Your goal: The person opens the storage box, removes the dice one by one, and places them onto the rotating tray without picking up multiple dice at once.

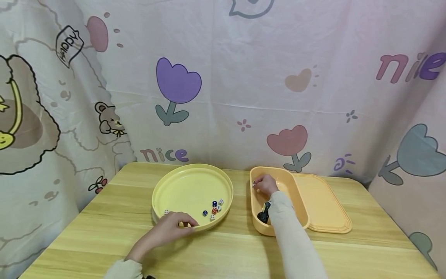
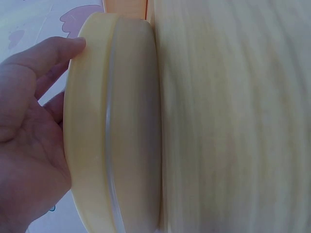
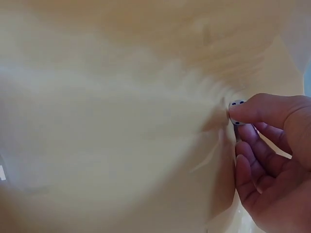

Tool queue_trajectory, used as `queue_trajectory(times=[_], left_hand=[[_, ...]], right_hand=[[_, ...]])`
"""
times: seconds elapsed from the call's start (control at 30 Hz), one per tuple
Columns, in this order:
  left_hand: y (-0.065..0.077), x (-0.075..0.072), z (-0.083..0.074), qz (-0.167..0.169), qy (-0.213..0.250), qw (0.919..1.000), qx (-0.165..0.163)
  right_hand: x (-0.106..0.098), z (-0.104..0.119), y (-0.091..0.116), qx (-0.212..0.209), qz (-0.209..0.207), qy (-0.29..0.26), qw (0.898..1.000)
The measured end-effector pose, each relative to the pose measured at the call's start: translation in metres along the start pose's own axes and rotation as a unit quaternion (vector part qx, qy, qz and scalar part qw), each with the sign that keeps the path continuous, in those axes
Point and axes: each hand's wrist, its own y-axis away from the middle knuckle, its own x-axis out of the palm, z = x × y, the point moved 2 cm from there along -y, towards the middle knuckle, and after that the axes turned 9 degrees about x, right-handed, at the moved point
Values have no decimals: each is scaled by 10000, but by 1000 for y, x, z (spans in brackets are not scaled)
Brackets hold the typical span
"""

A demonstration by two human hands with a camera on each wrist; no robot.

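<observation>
A round yellow tray [image 1: 189, 190] stands on the table at the left. My left hand [image 1: 172, 226] grips its near rim, thumb on the outer wall and the other fingers over the inside, partly hidden behind the rim in the left wrist view. Inside the tray lie a red die [image 1: 214, 210], two blue dice and several white dice; one white die [image 1: 166, 212] is apart, near the left hand. My right hand [image 1: 266, 185] reaches into an orange box [image 1: 302, 203]. Its thumb and fingertips pinch a white die [image 3: 237, 112] with dark pips, close to the box wall.
A flat orange lid [image 1: 322, 203] lies to the right of the box, its left side tucked beside it. A black object [image 1: 263, 214] next to the right sleeve overlaps the box's near end. Behind the wooden table [image 1: 223, 255] hangs a printed curtain [image 1: 223, 77].
</observation>
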Motion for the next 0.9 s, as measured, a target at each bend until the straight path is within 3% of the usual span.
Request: queue_trajectory(times=[0.23,0.47,0.9], left_hand=[[-1,1,1,13,-37,10000,-30],[-1,0,0,2,4,10000,-66],[-2,0,0,-8,36,10000,12]], right_hand=[[-3,-3,-2,-192,96,237,9995],[-16,6,1,-318,329,-237,9987],[-44,5,12,-416,732,-139,9964]])
